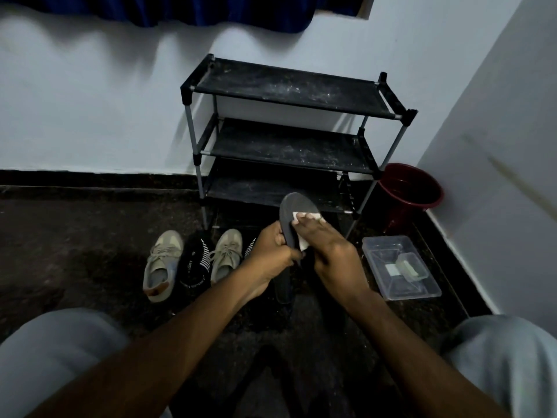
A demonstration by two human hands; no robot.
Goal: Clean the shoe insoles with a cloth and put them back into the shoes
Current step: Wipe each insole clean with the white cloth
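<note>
My left hand [272, 251] grips a dark grey insole [294, 205] by its lower end and holds it upright above the floor. My right hand [324, 244] presses a white cloth [303, 215] flat against the insole's face, fingers stretched over it. Two beige lace-up shoes [162, 263] [226, 254] stand on the dark floor to the left, toes pointing away from me. A second dark insole [283, 286] lies on the floor below my hands, partly hidden by them.
Black socks with white stripes [194, 263] lie between the shoes. A black three-tier shoe rack [286, 95] stands against the wall ahead. A dark red bucket [411, 191] sits in the corner, a clear plastic box [401, 267] on the floor at right. My knees frame the bottom.
</note>
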